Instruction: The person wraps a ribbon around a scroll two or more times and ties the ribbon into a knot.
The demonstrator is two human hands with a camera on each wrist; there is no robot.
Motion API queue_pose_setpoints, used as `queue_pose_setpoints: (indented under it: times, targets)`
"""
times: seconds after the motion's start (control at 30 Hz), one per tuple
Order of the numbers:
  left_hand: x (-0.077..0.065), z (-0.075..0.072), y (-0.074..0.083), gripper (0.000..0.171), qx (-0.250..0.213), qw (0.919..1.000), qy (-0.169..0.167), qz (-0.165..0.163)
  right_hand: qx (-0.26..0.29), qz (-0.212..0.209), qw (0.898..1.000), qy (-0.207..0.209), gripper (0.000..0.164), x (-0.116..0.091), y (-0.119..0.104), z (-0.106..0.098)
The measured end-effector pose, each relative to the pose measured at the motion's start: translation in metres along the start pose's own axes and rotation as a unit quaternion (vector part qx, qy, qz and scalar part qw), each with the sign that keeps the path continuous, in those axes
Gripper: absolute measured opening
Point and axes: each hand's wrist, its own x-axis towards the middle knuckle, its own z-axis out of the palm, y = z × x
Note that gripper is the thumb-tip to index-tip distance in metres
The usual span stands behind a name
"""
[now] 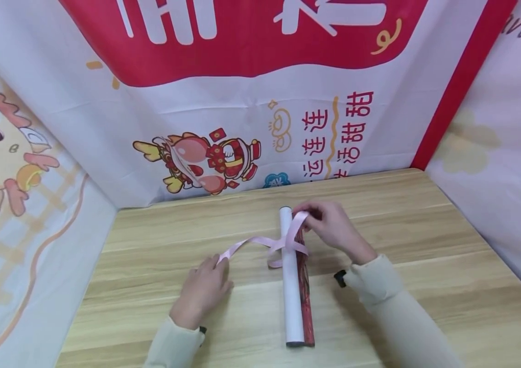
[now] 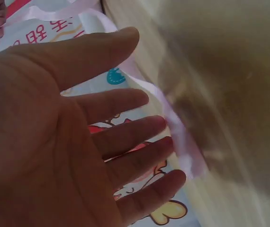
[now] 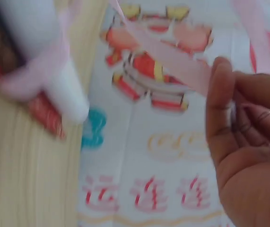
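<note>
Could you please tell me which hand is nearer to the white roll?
Right. The right hand pinches the pink ribbon close beside the far end of the white roll; the left hand is farther off, to the roll's left.

Roll lies on table, ribbon around its far half (one end out left), left hand left of roll, right hand right of its far end, cloth behind table.
</note>
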Motion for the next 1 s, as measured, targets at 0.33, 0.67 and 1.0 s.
queue_pose_setpoints:
  times: [0.33, 0.67, 1.0]
  targets:
    - [-0.003, 0.002, -0.002, 0.043, 0.002, 0.9997, -0.018, -0.013, -0.115, 0.142, 0.982, 0.043, 0.061, 0.004, 0.071, -0.048]
    - [0.008, 0.000, 0.005, 0.039, 0.009, 0.9994, 0.031, 0.011, -0.186, 0.099, 0.976, -0.060, 0.041, -0.014, 0.072, -0.002]
    - [0.048, 0.009, 0.071, 0.050, -0.044, 0.9896, 0.039, 0.131, -0.178, 0.048, 0.977, -0.110, 0.035, -0.011, 0.055, 0.044]
